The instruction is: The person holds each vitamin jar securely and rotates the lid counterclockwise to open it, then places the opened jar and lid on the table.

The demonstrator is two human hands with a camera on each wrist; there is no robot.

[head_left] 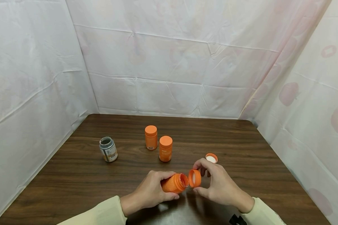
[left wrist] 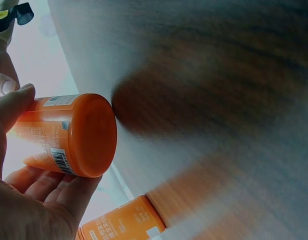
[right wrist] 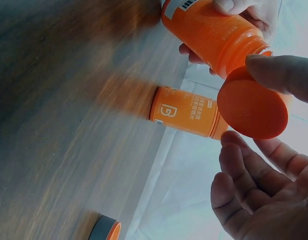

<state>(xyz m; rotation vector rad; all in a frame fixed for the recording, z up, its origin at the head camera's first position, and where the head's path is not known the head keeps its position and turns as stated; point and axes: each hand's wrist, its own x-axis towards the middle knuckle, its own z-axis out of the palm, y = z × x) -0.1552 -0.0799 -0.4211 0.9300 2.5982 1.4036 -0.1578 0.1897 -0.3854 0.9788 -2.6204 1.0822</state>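
My left hand (head_left: 153, 189) grips an orange pill bottle (head_left: 173, 183), tilted with its uncapped mouth toward the right. Between thumb and fingers, my right hand (head_left: 218, 182) pinches an orange cap (head_left: 195, 178), its hollow side facing the bottle mouth. Only a narrow space separates cap and mouth in the head view. The left wrist view shows the bottle's rounded base and barcode labels (left wrist: 61, 160). From the right wrist, the flat top of the cap (right wrist: 252, 107) faces the camera and overlaps the bottle neck.
Two capped orange bottles (head_left: 151, 137) (head_left: 165, 149) stand upright behind the hands. Further left is an open grey jar (head_left: 108, 149) with a label. Just beyond the right hand, another cap (head_left: 211, 157) lies with its white inside up. White sheeting (head_left: 169, 62) borders the brown table (head_left: 124, 125).
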